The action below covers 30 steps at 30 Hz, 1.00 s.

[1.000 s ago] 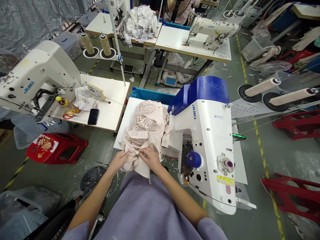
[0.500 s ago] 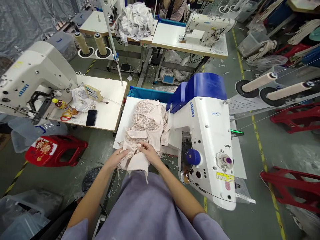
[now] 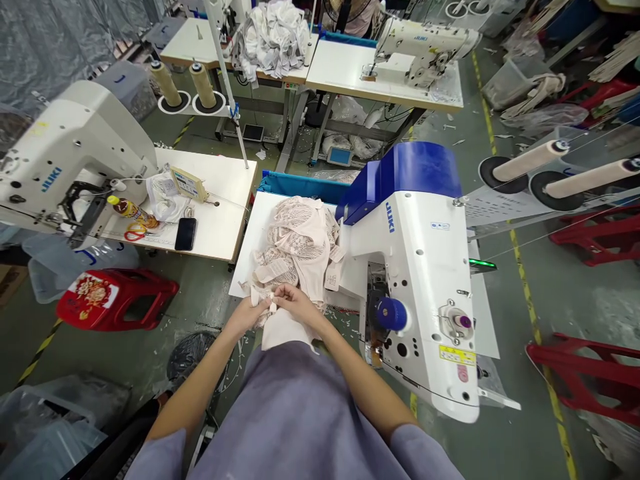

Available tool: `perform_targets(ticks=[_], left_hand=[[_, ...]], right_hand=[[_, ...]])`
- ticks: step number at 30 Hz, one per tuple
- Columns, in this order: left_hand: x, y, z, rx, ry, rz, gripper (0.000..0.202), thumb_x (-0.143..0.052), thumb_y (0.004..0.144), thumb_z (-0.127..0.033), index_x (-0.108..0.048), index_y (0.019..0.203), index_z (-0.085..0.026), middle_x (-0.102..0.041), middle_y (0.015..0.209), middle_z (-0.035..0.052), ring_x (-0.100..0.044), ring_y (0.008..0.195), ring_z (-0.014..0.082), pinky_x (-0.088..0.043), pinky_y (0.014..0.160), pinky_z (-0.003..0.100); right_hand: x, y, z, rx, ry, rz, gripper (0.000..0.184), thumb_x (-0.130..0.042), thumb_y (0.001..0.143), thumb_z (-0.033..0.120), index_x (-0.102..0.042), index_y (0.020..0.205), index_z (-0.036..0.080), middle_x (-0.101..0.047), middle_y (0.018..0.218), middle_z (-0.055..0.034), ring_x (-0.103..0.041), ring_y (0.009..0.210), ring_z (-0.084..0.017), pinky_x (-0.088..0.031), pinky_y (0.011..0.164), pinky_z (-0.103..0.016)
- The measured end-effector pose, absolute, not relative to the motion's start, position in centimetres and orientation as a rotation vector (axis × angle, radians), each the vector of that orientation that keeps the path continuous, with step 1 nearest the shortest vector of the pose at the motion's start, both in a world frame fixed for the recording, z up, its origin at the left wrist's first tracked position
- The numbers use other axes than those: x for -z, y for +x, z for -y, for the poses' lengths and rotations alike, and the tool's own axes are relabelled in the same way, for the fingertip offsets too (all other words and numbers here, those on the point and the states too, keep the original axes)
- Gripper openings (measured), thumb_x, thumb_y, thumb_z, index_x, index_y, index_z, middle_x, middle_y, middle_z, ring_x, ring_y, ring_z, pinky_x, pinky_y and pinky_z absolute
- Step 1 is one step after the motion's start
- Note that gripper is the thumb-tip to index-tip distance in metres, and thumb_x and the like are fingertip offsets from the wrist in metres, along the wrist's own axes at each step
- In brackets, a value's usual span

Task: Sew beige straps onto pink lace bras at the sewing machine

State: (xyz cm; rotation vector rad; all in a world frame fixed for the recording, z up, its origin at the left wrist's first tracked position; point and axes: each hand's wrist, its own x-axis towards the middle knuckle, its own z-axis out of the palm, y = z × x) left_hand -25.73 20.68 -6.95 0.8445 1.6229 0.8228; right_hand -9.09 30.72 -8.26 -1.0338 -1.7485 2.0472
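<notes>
Both hands meet at the near edge of the work table, close to my body. My left hand [image 3: 249, 313] pinches the strap end of a beige garment [image 3: 285, 330], probably a bra. From the other side, my right hand [image 3: 296, 303] grips the same narrow strip, its fingertips almost touching the left ones. Part of the garment hangs down against my shirt. Just beyond my hands lies a pile of beige lace garments [image 3: 303, 230] on the white table top. To the right stands a white and blue JUKI sewing machine [image 3: 420, 267].
On the left table [image 3: 215, 180] are a phone [image 3: 185, 234], red scissors [image 3: 135, 232] and a drink bottle [image 3: 131, 211], beside another sewing machine [image 3: 75, 153]. Red stools [image 3: 117, 300] stand on the floor. Thread cones [image 3: 530, 160] are at right.
My hands have come closer together on the strap. The garment's lower part has drawn in against my shirt, and its hanging tip no longer shows. The view has shifted slightly.
</notes>
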Motion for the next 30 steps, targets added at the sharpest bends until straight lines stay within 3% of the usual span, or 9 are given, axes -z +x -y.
perform_targets(ticks=[4,7,11,16,19,25,27,30], left_hand=[[7.4,-25.3,-20.5,-0.832,0.911,-1.725,0.056,-0.055,0.088,-0.058,-0.073,0.113,-0.012,-0.075,0.115,0.0144,-0.066,0.111,0.0330,-0.049,0.095,0.039],[7.3,-25.2,-20.3,-0.798,0.965,-1.778,0.048,-0.061,0.084,-0.052,-0.073,0.111,-0.014,-0.077,0.107,0.0134,-0.068,0.102,0.0324,-0.050,0.088,0.038],[7.2,-25.0,-20.2,-0.746,1.001,-1.836,0.038,-0.063,0.083,-0.049,-0.075,0.097,-0.016,-0.077,0.093,0.0122,-0.069,0.091,0.0310,-0.049,0.080,0.035],[7.8,-25.1,-20.3,-0.723,0.941,-1.920,0.027,-0.070,0.077,-0.043,-0.074,0.079,-0.016,-0.074,0.080,0.0116,-0.068,0.087,0.0314,-0.047,0.078,0.036],[8.4,-25.6,-20.1,-0.775,0.850,-1.897,0.028,-0.072,0.075,-0.043,-0.075,0.078,-0.015,-0.075,0.076,0.0093,-0.069,0.085,0.0308,-0.050,0.079,0.036],[7.8,-30.4,-17.8,-1.070,0.532,-1.930,0.036,-0.074,0.080,-0.046,-0.076,0.086,-0.011,-0.078,0.089,0.0170,-0.072,0.096,0.0383,-0.054,0.092,0.052],[6.5,-33.6,-16.5,-1.251,0.420,-1.952,0.039,-0.069,0.086,-0.045,-0.073,0.101,-0.009,-0.078,0.102,0.0185,-0.070,0.106,0.0369,-0.053,0.099,0.054],[4.3,-38.5,-14.6,-1.534,0.296,-1.974,0.044,-0.052,0.099,-0.044,-0.060,0.130,-0.014,-0.068,0.134,0.0132,-0.060,0.129,0.0284,-0.049,0.110,0.046]], right_hand=[[6.9,-9.0,-30.0,-1.806,-1.184,1.899,0.028,-0.077,0.077,0.047,-0.061,0.083,0.024,-0.062,0.082,0.0009,-0.052,0.078,-0.019,-0.038,0.071,-0.029],[6.7,-8.7,-30.1,-1.789,-1.213,1.946,0.030,-0.082,0.070,0.044,-0.061,0.075,0.023,-0.061,0.075,0.0016,-0.053,0.074,-0.019,-0.037,0.068,-0.029],[7.9,-8.4,-29.9,-1.883,-1.200,1.865,0.018,-0.073,0.073,0.037,-0.063,0.074,0.021,-0.066,0.076,0.0006,-0.058,0.074,-0.019,-0.041,0.067,-0.029],[9.0,-8.3,-27.7,-1.929,-1.250,1.622,0.023,-0.065,0.079,0.044,-0.060,0.082,0.021,-0.067,0.078,-0.0015,-0.061,0.071,-0.019,-0.047,0.063,-0.029],[9.0,-8.3,-27.0,-1.873,-1.300,1.524,0.029,-0.064,0.083,0.050,-0.059,0.086,0.021,-0.067,0.081,-0.0032,-0.061,0.072,-0.019,-0.047,0.064,-0.029],[9.6,-4.5,-30.3,-1.623,-1.457,1.480,0.038,-0.060,0.085,0.060,-0.055,0.091,0.023,-0.064,0.092,-0.0057,-0.057,0.085,-0.022,-0.048,0.073,-0.032],[9.9,-2.2,-31.3,-1.604,-1.501,1.509,0.043,-0.056,0.087,0.066,-0.053,0.087,0.023,-0.062,0.089,-0.0052,-0.056,0.084,-0.022,-0.048,0.071,-0.032],[10.2,0.9,-31.4,-1.706,-1.523,1.595,0.050,-0.050,0.087,0.072,-0.055,0.085,0.022,-0.062,0.080,-0.0051,-0.057,0.073,-0.021,-0.047,0.062,-0.032]])
